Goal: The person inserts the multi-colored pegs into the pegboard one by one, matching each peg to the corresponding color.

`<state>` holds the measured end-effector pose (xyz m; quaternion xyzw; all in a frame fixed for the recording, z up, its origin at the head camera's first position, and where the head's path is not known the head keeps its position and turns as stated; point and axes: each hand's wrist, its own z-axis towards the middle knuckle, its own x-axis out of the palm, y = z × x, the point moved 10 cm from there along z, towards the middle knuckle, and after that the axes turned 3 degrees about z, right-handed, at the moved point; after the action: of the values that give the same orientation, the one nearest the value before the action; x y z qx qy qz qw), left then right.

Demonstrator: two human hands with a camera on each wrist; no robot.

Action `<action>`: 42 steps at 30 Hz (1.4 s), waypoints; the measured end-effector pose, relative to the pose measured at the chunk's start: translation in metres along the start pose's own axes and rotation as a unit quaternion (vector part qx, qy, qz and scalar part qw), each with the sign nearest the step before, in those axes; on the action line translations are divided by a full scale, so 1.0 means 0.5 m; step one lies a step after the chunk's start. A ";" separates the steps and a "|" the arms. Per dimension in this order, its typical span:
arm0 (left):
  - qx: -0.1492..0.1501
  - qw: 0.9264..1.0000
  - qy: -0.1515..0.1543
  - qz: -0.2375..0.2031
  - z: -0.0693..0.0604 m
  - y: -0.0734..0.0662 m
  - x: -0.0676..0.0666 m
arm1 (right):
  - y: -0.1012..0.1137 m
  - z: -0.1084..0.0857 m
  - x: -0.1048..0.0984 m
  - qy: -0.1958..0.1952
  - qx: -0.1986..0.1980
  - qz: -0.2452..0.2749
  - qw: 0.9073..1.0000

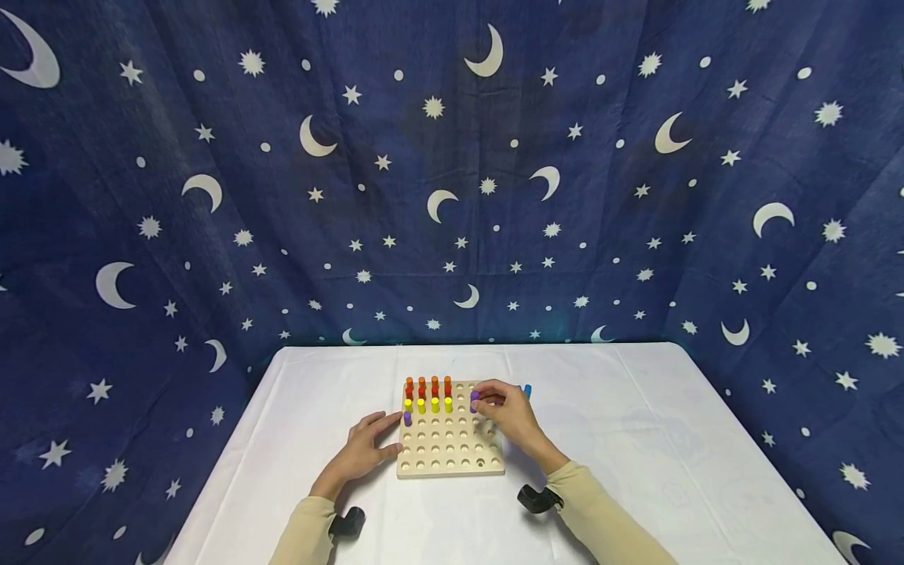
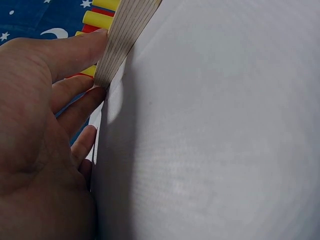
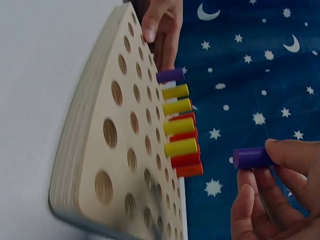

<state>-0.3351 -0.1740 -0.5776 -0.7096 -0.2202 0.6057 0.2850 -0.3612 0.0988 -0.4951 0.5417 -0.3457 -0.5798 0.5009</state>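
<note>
A wooden pegboard (image 1: 442, 474) with rows of round holes lies on the table. At its back left stand rows of orange pegs (image 1: 434, 380), red pegs (image 1: 422, 393) and yellow pegs (image 1: 435, 406), with one purple peg (image 1: 407, 419) in front of them at the left edge. My right hand (image 1: 517, 417) pinches another purple peg (image 3: 251, 158) between thumb and fingers, held above the board's right part and apart from it. My left hand (image 1: 362, 450) rests at the board's left side, its extended fingers and thumb touching the edge.
A blue peg (image 1: 527, 389) shows just past my right hand, partly hidden by it. White cloth covers the table (image 1: 636, 471). Behind its back edge hangs a dark blue curtain (image 1: 395, 259) with moons and stars. A black strap device (image 1: 540, 499) sits at each wrist.
</note>
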 end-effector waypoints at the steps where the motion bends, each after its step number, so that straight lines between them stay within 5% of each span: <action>1: 0.000 1.000 0.000 0.001 0.000 0.000 0.000 | 0.001 -0.001 0.006 0.004 -0.001 0.002 1.000; 13: 0.004 1.000 -0.002 0.000 -0.001 -0.003 -0.002 | 0.021 -0.002 0.075 0.032 -0.042 -0.001 0.999; 25: 0.009 1.000 0.001 0.001 0.001 -0.001 0.001 | 0.012 -0.007 0.149 0.059 -0.026 -0.006 0.998; 42: 0.031 0.999 -0.007 0.000 -0.003 -0.010 -0.005 | -0.013 0.011 0.207 0.042 -0.035 -0.027 0.998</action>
<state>-0.3338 -0.1721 -0.5724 -0.6963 -0.2033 0.6169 0.3054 -0.3586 0.0009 -0.5293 0.5567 -0.2892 -0.5813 0.5182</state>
